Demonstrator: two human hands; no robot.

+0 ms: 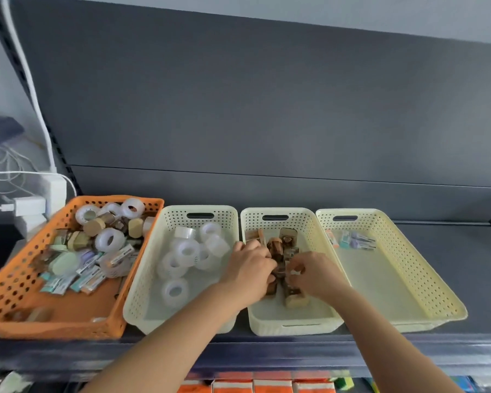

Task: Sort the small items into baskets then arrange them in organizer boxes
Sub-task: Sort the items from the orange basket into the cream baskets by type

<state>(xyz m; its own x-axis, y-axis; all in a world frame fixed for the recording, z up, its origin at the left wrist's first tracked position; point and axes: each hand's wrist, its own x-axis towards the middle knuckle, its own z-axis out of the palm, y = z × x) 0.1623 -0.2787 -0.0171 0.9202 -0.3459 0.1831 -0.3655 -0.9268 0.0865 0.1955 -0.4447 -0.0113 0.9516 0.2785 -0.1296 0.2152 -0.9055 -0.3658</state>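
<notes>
Now deep in middle basket (pixel 292 329). Gripping wooden pieces (pixel 286 239) with left hand (pixel 250 268), pinching a pale one with right hand (pixel 313 272). Piled front-to-back down basket centre, squarely between both hands, equally near to each. More unsorted left of it, in orange basket (pixel 12 282).

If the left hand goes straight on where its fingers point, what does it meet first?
Probably the brown wooden pieces in the middle cream basket: the left hand points rightward into that pile, though depth is unclear.
</notes>
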